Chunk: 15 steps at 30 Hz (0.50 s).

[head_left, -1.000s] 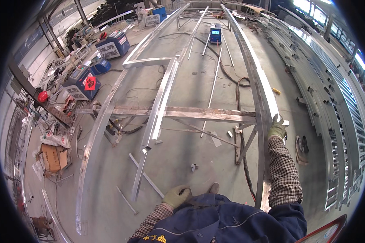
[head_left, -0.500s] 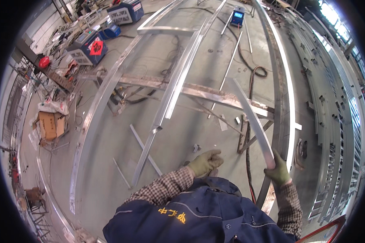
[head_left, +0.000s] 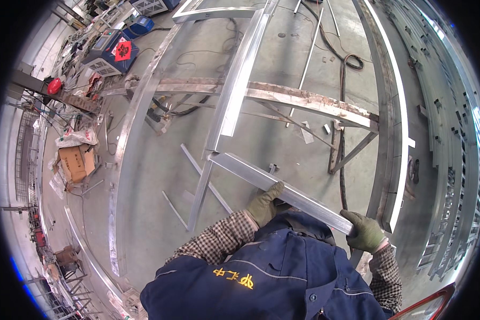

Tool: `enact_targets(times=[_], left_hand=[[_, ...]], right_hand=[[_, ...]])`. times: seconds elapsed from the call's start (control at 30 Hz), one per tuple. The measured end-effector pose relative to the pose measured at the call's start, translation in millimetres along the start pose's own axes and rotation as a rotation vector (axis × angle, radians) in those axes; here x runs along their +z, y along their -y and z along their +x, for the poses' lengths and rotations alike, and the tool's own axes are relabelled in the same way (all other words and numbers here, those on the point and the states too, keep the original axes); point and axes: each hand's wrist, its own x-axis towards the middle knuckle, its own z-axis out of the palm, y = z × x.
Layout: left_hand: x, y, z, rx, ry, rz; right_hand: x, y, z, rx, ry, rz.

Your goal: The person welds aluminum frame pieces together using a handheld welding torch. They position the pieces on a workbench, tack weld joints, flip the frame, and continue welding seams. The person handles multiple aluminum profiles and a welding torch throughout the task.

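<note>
An open cardboard box (head_left: 76, 162) stands on the floor (head_left: 282, 138) at the far left; what is inside it I cannot tell. The left hand (head_left: 265, 204) and the right hand (head_left: 364, 230), both in green gloves, each have the grip clenched around a long grey metal bar (head_left: 274, 188). The bar is held above the floor in front of the chest. Its long axis runs from upper left to lower right, and the free end points to a curved metal frame (head_left: 128, 154). A blue machine (head_left: 111, 52) with a red diamond label stands at the upper left.
</note>
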Motion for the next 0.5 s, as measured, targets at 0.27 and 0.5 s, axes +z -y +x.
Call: enact_targets(times=[0.27, 0.5], left_hand=[[-10, 1, -1, -0.009, -0.084, -0.063], [-36, -7, 9, 0.145, -0.086, 0.016]], right_hand=[[7, -6, 20, -0.034, -0.067, -0.01], [23, -2, 52, 0.029, -0.097, -0.079]])
